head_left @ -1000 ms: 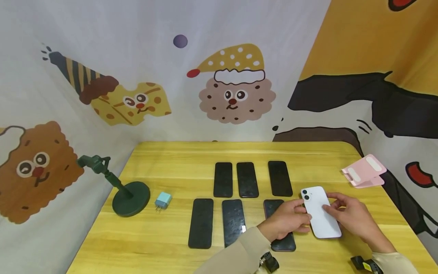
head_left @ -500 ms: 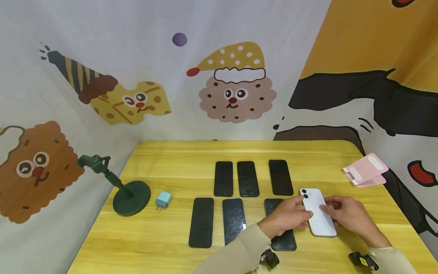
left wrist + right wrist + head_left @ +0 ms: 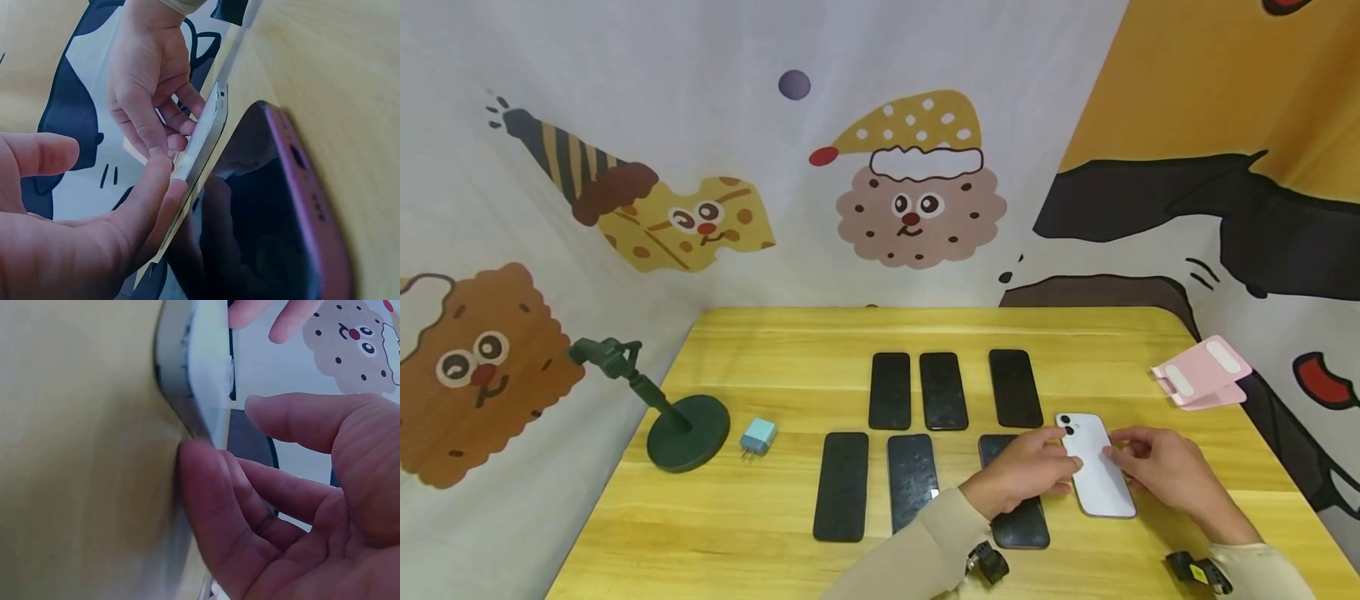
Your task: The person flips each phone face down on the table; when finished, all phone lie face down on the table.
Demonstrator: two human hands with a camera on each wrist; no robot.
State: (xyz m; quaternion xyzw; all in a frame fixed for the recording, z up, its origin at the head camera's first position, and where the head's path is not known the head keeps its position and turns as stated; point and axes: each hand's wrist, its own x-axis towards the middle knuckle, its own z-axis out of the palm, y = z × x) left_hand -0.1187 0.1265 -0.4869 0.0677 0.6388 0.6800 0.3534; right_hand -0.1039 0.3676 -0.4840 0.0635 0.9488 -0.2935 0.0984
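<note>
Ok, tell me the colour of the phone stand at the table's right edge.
Pink phone stand, with paler pads; the head view shows it best.

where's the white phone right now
In the head view the white phone lies back-up on the table's right side, between the left hand and right hand, just right of the nearest dark phone.
</note>
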